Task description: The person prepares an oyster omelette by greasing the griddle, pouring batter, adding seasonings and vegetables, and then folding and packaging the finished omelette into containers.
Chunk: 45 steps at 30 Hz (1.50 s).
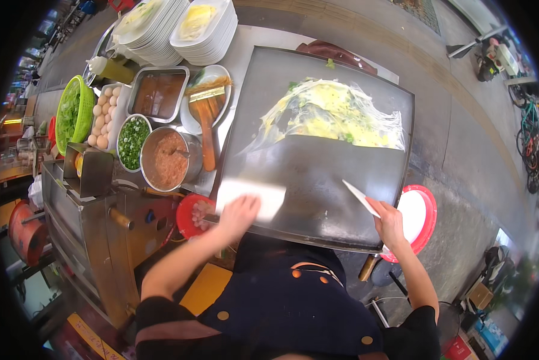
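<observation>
My left hand rests with its fingers on a flat white rectangular sheet at the near left of a dark flat griddle. Motion blur hides whether the sheet is stiff or cloth. A thin white scraper, seen nearly edge-on, is in the grip of my right hand at the near right. Across the far half of the griddle lies a thin translucent cooked sheet with yellow egg and green bits, its near edge fairly straight. Neither hand touches this food.
To the left stand a steel pot of minced meat, chopped scallions, a sauce tray, a brush, eggs and stacked plates. A red basin holding white liquid sits right; a red bowl is left.
</observation>
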Available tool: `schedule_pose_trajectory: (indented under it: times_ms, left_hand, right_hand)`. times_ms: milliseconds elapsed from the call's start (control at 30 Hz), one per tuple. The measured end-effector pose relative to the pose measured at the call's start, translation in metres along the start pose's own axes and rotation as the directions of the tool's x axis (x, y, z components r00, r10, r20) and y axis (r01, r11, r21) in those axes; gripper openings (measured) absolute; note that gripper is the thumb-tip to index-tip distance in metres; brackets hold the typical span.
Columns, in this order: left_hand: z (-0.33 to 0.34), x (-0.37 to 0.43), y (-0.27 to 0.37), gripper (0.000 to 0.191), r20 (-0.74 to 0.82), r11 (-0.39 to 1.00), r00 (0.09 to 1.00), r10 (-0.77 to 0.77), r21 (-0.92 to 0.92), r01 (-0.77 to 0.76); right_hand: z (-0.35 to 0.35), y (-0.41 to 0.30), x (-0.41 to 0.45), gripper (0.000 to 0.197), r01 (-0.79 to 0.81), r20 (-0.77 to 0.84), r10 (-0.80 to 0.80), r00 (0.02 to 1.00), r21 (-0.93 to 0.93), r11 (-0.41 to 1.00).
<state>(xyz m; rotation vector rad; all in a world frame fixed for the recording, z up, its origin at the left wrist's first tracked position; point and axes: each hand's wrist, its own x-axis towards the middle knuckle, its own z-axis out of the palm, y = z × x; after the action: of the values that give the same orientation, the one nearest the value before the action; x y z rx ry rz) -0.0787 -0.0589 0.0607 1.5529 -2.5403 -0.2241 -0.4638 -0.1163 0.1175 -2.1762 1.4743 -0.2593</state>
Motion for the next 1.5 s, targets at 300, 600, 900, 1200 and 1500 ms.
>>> schedule_pose_trajectory:
  times_ms: [300,600,900,1200,1500]
  left_hand:
    - [-0.067,0.295,-0.117,0.009,-0.1,0.97,0.974,0.204,0.157,-0.186]
    - [0.069,0.325,-0.077,0.024,-0.291,0.97,0.945,0.15,0.23,-0.083]
    - [-0.002,0.339,-0.159,0.012,-0.111,0.991,0.985,0.132,-0.011,-0.134]
    - [-0.005,0.387,-0.153,0.025,0.301,0.987,0.944,0.134,-0.124,-0.1]
    - [-0.086,0.196,-0.079,0.019,0.091,0.888,0.994,-0.058,-0.45,0.093]
  right_hand:
    - [-0.036,0.037,0.156,0.035,0.052,-0.164,-0.106,0.981,-0.307,0.95]
    - [0.016,0.085,0.301,0.02,0.178,-0.077,-0.247,0.966,-0.494,0.851]
    - [-0.043,0.148,0.277,0.038,0.179,0.048,-0.177,0.983,-0.456,0.872]
    - [-0.086,0.138,0.32,0.037,-0.057,0.504,0.168,0.847,-0.229,0.972]
    - [-0.063,0.083,0.098,0.023,-0.001,0.171,0.017,0.985,-0.095,0.995]
